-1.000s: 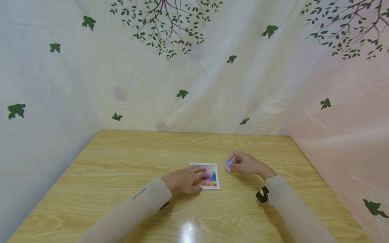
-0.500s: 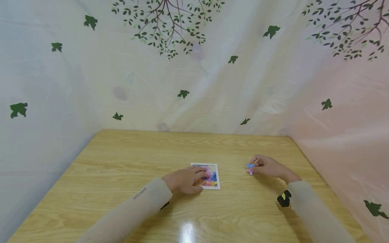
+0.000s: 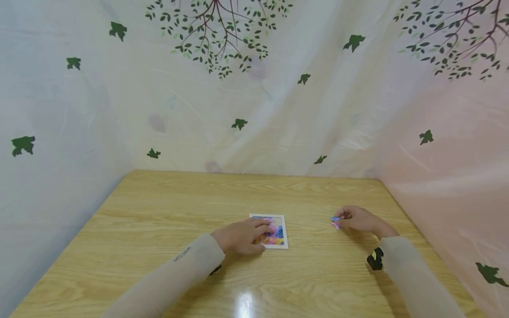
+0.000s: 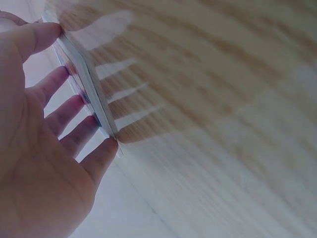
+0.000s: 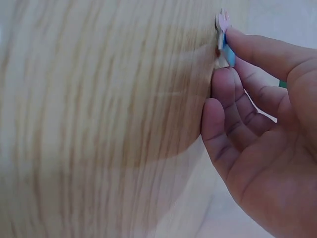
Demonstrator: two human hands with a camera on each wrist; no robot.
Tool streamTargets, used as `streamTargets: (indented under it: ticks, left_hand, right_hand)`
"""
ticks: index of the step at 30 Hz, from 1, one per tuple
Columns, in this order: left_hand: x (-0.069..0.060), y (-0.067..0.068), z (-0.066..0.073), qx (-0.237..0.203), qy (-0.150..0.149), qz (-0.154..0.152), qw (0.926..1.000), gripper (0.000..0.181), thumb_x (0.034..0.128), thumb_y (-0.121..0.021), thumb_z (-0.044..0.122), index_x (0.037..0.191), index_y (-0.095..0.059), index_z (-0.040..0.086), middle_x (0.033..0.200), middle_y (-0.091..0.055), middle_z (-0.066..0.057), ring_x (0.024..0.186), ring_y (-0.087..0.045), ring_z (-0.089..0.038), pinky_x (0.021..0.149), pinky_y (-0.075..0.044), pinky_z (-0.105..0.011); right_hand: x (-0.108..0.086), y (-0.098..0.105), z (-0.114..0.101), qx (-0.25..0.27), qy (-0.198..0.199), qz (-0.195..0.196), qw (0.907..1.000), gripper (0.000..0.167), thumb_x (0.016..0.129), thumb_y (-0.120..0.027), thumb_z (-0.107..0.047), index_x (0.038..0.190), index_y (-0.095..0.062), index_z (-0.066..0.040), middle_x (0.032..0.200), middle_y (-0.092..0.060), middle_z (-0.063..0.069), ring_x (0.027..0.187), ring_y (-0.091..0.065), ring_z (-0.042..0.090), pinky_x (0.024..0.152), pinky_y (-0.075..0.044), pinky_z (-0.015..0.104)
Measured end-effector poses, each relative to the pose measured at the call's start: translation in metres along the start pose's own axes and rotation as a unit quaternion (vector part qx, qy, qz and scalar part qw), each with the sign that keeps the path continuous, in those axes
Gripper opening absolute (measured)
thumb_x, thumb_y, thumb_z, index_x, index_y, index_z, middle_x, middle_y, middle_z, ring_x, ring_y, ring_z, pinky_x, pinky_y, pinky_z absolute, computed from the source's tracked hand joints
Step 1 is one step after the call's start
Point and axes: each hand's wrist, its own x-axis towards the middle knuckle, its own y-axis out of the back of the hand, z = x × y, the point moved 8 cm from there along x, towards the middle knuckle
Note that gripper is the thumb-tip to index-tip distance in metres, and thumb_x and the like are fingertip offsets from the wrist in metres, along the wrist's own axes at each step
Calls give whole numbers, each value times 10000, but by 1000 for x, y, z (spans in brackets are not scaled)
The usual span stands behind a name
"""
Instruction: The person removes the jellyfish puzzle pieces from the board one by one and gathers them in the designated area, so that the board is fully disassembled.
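Note:
A small white-framed jigsaw puzzle (image 3: 284,234) with a pink, blue and yellow picture lies flat near the middle of the table. My left hand (image 3: 240,237) rests on it, fingers spread. Its fingertips touch the picture side and the thumb lies at the near edge; in the left wrist view, the puzzle's edge (image 4: 89,74) runs under them. Further right, my right hand (image 3: 359,221) pinches small pink and blue jigsaw pieces (image 3: 335,222) between thumb and fingers. They stand on edge at the tabletop in the right wrist view, and their exact number cannot be told.
The wooden table (image 3: 191,194) carries both forearms. Behind and beside it hangs pale cloth (image 3: 191,110) printed with leaves and branches. A black band (image 3: 375,259) sits at the right wrist.
My right hand has moved right, away from the puzzle, still holding the jigsaw pieces; the movement slows in the last half second. My left hand stays on the puzzle.

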Motion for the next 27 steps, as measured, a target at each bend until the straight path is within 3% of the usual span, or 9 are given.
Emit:
streamTargets:
  ticks: [7, 12, 19, 27]
  left_hand:
    - [0, 1, 1, -180, -105, 54, 9998, 550, 993, -589, 351, 1513, -497, 195, 1634, -360, -21, 1504, -324, -238, 1219, -285, -431]
    - [0, 2, 1, -260, -138, 99, 9995, 557, 987, -602, 346, 1511, -502, 187, 1616, -379, -35, 1484, -353, -257, 1202, -318, -433]
    - [-2, 5, 2, -350, -169, 190, 9991, 548, 988, -614, 335, 1506, -514, 185, 1591, -405, -61, 1457, -388, -275, 1184, -346, -440]
    - [-7, 8, 3, -240, -353, 510, 9978, 556, 1001, -647, 344, 1516, -507, 187, 1552, -448, -95, 1427, -420, -291, 1150, -394, -448]
  right_hand:
    - [0, -2, 2, 68, -46, 14, 10000, 238, 1012, -643, -129, 1139, -615, 70, 985, -684, 110, 848, -560, 204, 684, -462, 288]
    - [0, 0, 1, 54, -88, 46, 9999, 276, 1037, -608, -180, 1173, -588, 59, 1000, -702, 106, 896, -586, 215, 743, -474, 303]
    - [2, 0, -17, -182, 261, 92, 9995, 304, 1050, -582, -176, 1213, -591, 81, 1049, -647, 119, 964, -649, 242, 829, -516, 353]
    - [11, -7, -39, -213, 329, 61, 9992, 306, 1058, -575, -191, 1229, -600, 62, 1044, -620, 139, 785, -633, 248, 705, -534, 382]
